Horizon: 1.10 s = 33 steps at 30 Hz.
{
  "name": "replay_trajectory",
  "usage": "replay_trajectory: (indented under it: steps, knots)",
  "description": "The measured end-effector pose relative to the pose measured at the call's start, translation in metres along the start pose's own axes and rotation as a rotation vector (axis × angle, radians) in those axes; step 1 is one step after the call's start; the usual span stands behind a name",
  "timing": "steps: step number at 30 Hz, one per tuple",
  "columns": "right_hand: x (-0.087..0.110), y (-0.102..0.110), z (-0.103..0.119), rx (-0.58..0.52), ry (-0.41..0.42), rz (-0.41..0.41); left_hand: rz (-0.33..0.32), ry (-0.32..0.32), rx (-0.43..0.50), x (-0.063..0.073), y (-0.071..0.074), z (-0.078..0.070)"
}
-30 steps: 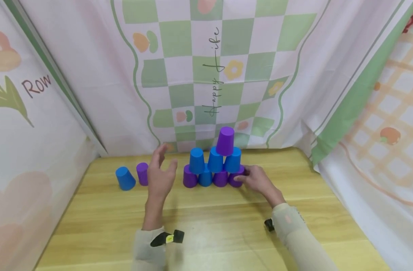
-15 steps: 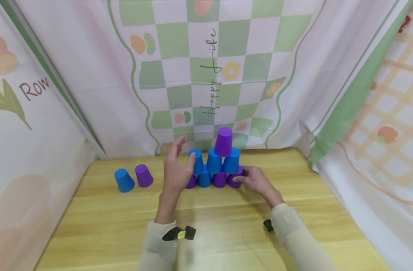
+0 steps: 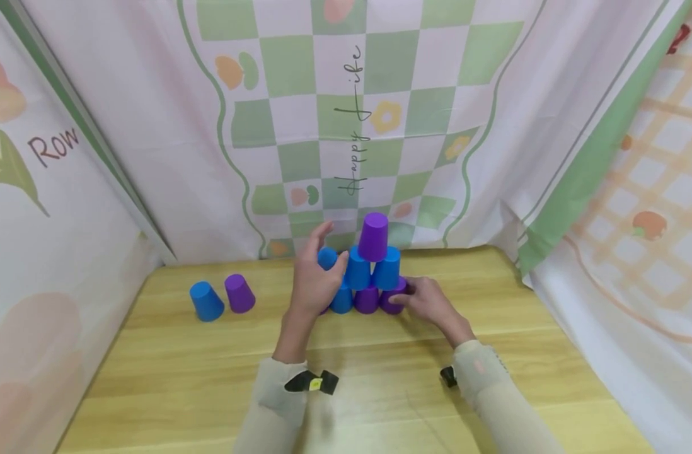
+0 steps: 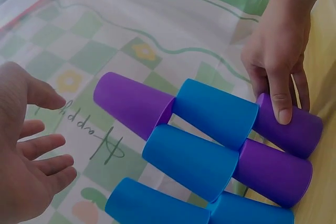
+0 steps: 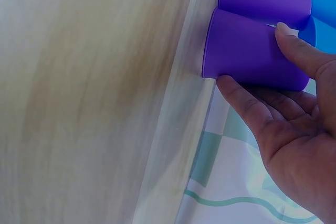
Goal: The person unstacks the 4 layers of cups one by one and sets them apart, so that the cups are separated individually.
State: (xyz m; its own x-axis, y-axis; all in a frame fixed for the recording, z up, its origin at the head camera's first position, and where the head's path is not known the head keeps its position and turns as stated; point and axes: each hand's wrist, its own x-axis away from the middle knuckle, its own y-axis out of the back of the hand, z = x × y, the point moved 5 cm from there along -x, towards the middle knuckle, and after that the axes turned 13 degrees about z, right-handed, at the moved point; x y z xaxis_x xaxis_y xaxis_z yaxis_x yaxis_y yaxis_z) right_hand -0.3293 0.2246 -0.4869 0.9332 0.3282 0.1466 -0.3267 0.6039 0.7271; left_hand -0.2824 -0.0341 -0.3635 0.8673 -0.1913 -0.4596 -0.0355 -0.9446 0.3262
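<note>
A pyramid of upside-down plastic cups stands near the back of the table. Its bottom row mixes purple and blue, with three blue cups (image 3: 358, 268) above. One purple cup (image 3: 373, 237) tops it, straddling the middle and right blue cups. My right hand (image 3: 433, 306) pinches the bottom row's right-end purple cup (image 5: 252, 51), thumb on one side and fingers along the other. My left hand (image 3: 316, 284) is raised at the pyramid's left end, fingers spread and holding nothing. It partly hides the left blue cup (image 3: 326, 258) in the head view; the left wrist view shows it apart from the cups.
A blue cup (image 3: 207, 301) and a purple cup (image 3: 240, 293) stand upside down on the left of the wooden table (image 3: 374, 391). Right behind the table hangs a checked curtain (image 3: 300, 113), with more fabric at both sides.
My left hand has moved right, from beside the loose purple cup to the pyramid's left end. My right hand has stayed at the same cup, and the cups have not moved.
</note>
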Motion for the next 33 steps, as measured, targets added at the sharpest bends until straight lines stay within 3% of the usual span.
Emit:
replay_trajectory:
  steps: [8, 15, 25, 33]
  knots:
    - [0.001, 0.001, 0.0, -0.005, -0.001, -0.002, 0.022, -0.021, -0.047, -0.013, -0.017, 0.008]
    - [0.001, 0.0, -0.001, -0.01, 0.004, 0.002, 0.034, 0.054, -0.021, -0.025, -0.031, 0.017]
    - [-0.001, 0.0, 0.002, -0.005, 0.025, -0.008, 0.064, 0.023, -0.074, -0.038, -0.039, 0.015]
    - [-0.001, 0.0, -0.001, 0.01, 0.013, -0.01, 0.106, 0.051, -0.057, -0.041, -0.05, 0.017]
